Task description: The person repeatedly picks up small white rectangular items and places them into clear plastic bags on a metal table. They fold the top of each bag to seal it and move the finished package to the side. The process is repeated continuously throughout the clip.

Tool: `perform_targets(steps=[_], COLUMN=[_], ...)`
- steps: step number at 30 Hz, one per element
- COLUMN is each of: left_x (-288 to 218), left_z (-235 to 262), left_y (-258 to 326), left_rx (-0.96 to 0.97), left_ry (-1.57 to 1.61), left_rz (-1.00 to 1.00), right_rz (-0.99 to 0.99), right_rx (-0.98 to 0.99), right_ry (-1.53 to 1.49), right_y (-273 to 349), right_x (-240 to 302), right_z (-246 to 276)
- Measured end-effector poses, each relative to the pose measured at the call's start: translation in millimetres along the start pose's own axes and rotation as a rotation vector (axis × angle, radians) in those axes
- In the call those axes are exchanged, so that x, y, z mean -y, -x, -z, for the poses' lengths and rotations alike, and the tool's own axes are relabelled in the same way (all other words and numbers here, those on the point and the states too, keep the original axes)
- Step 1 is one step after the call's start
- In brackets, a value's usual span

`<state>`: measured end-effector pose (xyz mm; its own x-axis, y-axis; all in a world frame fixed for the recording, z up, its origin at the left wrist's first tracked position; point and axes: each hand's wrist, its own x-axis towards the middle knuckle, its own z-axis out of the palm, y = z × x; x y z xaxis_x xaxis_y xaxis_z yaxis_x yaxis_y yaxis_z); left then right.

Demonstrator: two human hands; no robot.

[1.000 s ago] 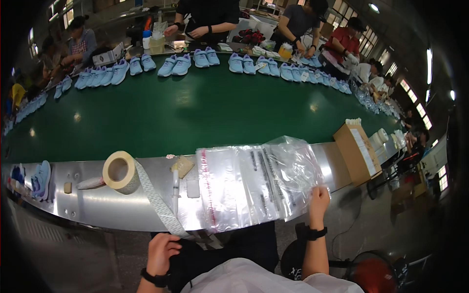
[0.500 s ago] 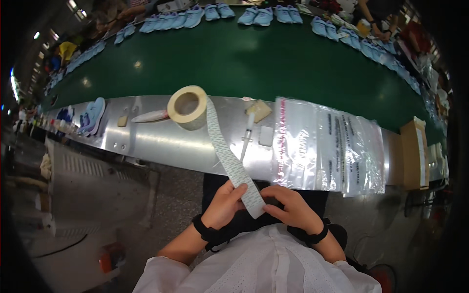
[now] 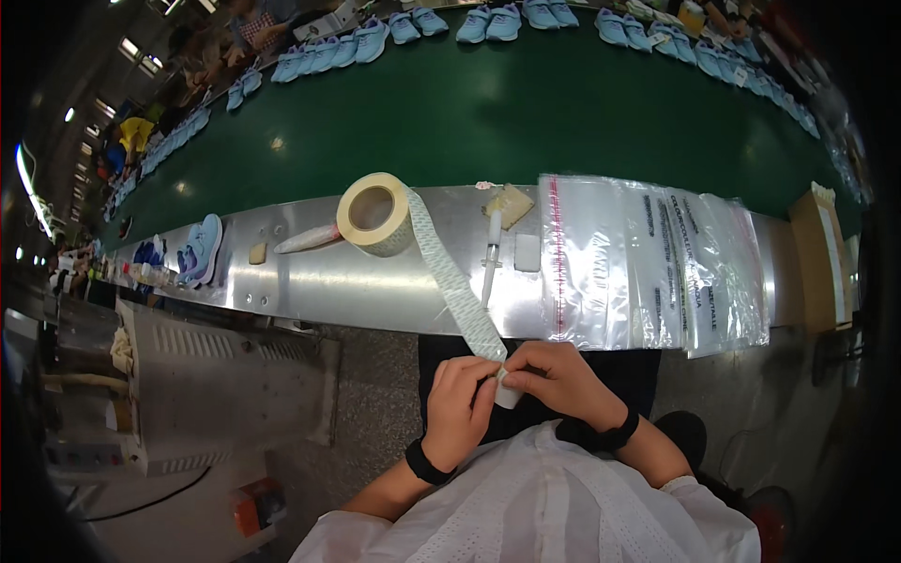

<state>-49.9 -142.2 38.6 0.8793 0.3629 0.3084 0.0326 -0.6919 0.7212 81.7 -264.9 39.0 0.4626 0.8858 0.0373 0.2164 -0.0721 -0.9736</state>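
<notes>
A cream roll of printed labels (image 3: 398, 233) rests on its side on the metal ledge. Its white strip (image 3: 454, 289) runs down off the ledge's near edge to both hands. My left hand (image 3: 458, 411) pinches the strip near its loose end, thumb and fingers together. Beside it, my right hand (image 3: 561, 377) has thumb and forefinger closed on the strip's right edge. The fingertips of both hands nearly meet, and the short tail hangs below them. Whether a single label has come off the backing, I cannot tell.
On the metal ledge (image 3: 314, 272) lie a syringe-like tool (image 3: 491, 253), a yellowish pad (image 3: 511, 205), a white block (image 3: 527, 252) and clear plastic bags (image 3: 601, 272). A cardboard box (image 3: 818, 263) stands right. Light-blue shoes (image 3: 488, 23) line the green surface (image 3: 526, 113).
My left hand has closed in toward the right hand, and both now pinch the strip near its end. The whole scene has shifted slightly in view.
</notes>
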Motion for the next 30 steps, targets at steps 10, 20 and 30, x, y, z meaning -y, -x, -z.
perform_targets(steps=[10, 20, 30], left_x=[5, 8, 2], left_z=[-3, 8, -75], left_y=[-13, -42, -79], left_rx=[0.007, -0.177, 0.490], left_ry=[0.621, 0.378, -0.234], left_rz=[0.408, 0.235, -0.360], right_rz=[-0.087, -0.170, -0.102], right_rx=[-0.100, 0.007, -0.780], right_ry=[0.036, 0.368, 1.025], right_y=[-14, 8, -15], right_x=[-4, -18, -69], right_z=[-6, 20, 63])
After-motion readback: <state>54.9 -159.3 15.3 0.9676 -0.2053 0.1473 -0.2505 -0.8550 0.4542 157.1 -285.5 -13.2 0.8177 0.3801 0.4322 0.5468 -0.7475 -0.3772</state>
